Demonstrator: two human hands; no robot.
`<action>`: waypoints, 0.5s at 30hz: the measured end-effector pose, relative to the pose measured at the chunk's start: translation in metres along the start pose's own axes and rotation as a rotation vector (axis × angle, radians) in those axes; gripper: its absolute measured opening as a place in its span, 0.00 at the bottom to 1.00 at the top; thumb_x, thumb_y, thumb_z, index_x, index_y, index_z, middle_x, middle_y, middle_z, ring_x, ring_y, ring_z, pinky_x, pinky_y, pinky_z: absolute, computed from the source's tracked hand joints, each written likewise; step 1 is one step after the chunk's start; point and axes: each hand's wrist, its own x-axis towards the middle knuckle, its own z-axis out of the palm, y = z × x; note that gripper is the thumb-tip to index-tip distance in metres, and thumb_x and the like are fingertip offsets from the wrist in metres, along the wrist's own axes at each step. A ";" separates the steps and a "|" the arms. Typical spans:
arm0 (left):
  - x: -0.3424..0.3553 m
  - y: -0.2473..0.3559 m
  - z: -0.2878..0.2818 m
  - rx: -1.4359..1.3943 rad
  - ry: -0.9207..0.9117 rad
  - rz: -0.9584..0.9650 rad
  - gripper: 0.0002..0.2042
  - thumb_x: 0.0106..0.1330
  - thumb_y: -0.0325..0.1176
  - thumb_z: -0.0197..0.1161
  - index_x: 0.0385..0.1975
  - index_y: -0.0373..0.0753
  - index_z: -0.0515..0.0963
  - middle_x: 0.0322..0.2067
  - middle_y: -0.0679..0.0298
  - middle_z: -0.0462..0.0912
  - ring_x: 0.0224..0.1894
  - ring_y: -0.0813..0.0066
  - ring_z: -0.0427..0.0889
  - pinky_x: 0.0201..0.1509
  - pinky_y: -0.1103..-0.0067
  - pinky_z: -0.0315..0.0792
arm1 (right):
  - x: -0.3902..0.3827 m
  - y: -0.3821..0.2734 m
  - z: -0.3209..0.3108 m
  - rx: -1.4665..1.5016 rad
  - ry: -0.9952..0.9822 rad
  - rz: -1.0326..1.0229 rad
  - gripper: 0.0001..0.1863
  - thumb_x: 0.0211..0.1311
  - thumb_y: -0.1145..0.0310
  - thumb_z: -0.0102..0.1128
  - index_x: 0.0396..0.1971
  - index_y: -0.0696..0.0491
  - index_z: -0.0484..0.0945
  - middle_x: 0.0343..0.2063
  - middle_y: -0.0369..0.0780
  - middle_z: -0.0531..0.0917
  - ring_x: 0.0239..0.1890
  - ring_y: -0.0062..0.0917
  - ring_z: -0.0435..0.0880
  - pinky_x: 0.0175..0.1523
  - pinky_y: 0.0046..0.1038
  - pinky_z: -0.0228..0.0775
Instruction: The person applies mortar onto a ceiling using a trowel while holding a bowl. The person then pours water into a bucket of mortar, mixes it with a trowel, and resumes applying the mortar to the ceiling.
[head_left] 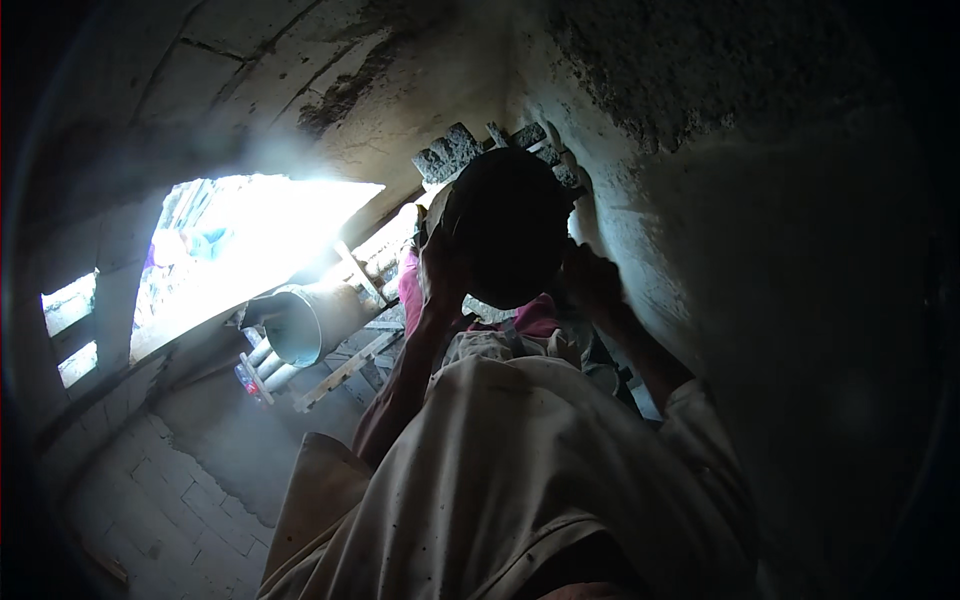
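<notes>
In front of me is a dark, rounded object (508,228), nearly black against the light, so I cannot make out its exact kind. My left hand (440,268) grips its left side, fingers bent at the edge. On the opposite side my right hand (588,278) is closed at the lower right edge. Both forearms reach up past my loose, light-coloured shirt. Rough grey chunks (450,152) show just beyond the dark object.
A pale bucket (310,322) lies tilted to the left, by wooden slats (352,368). Bright light enters through an opening (255,250) in the left wall. A rough plastered wall (760,260) rises close on my right. Below left is brickwork (180,490).
</notes>
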 end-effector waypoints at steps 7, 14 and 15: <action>0.008 0.008 -0.007 -0.381 -0.074 -0.174 0.15 0.54 0.30 0.59 0.42 0.37 0.73 0.29 0.70 0.75 0.25 0.80 0.75 0.26 0.80 0.71 | -0.003 -0.021 0.028 0.596 -0.078 -0.065 0.15 0.58 0.59 0.58 0.40 0.52 0.73 0.34 0.47 0.80 0.40 0.41 0.81 0.39 0.41 0.75; -0.005 0.020 -0.042 -0.652 -0.027 -0.291 0.24 0.56 0.27 0.58 0.56 0.39 0.66 0.29 0.69 0.74 0.26 0.83 0.74 0.25 0.86 0.70 | 0.010 -0.021 -0.088 0.421 -0.136 -0.153 0.16 0.61 0.60 0.55 0.45 0.50 0.68 0.29 0.50 0.81 0.35 0.44 0.82 0.35 0.44 0.72; -0.009 0.020 -0.042 -0.677 -0.015 -0.321 0.25 0.57 0.27 0.58 0.57 0.38 0.65 0.28 0.69 0.74 0.25 0.83 0.74 0.25 0.86 0.71 | 0.007 -0.021 -0.102 0.359 -0.182 -0.192 0.16 0.60 0.61 0.55 0.45 0.50 0.68 0.28 0.49 0.81 0.33 0.44 0.82 0.34 0.44 0.72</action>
